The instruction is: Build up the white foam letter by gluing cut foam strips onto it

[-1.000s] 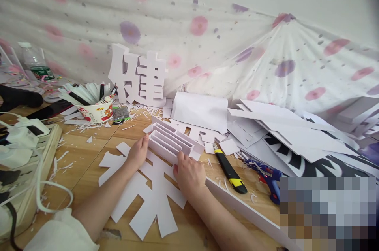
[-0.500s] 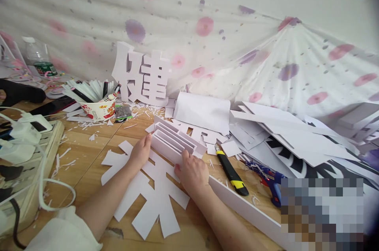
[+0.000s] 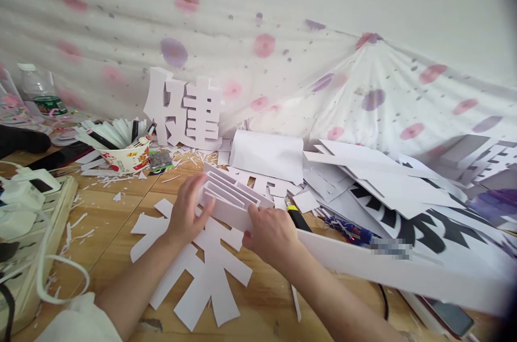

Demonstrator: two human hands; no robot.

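Note:
Between my hands stands a long white foam-board strip [image 3: 228, 213], bent at its left part into narrow parallel walls, on top of a flat white character cutout [image 3: 210, 261]. My left hand [image 3: 188, 210] wraps the left end of the bent walls, its thumb on the front face. At the right corner, my right hand [image 3: 272, 231] grips the strip with thumb and fingers. The strip's straight tail [image 3: 383, 266] runs out past the right hand to the right edge. My hands hide part of the bent walls and the cutout.
Behind the tail are a black-yellow utility knife [image 3: 299, 218] and a blue glue gun [image 3: 347, 229]. White sheets [image 3: 388, 180] pile up at right. A raised character [image 3: 186, 110] stands at the back. A paper bowl [image 3: 129, 159] holds pens; a power strip [image 3: 52, 234] lies left.
The strip's tail has swung up and away from me at right, now covering part of the knife. My left hand has shifted its grip, with the thumb now on the front wall. The view has turned right.

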